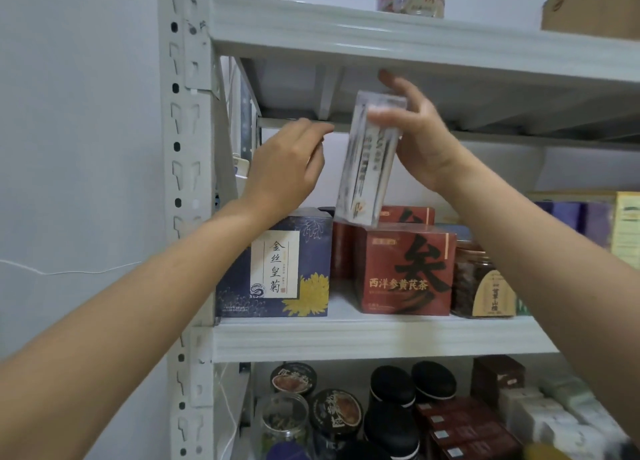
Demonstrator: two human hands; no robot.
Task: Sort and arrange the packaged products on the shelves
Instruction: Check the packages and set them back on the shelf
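On my remote feed I see a white metal rack against a pale wall, both bare forearms reaching in toward its middle shelf [346,338]; the right hand [426,137] grips the upper part of a tall, narrow white box [367,161], thumb across the front, fingers behind; the box is tilted, top leaning right, its lower end at the top edge of a red box [405,269], and I cannot tell whether they touch; the left hand [284,168] is raised just left of the white box, back toward me, fingers curled forward, and I cannot tell whether it holds anything; below it stands a navy box [277,265] with a yellow flower, beside the red box; an amber jar [481,283] sits right of the red box; black-lidded jars [391,387] fill the shelf beneath.
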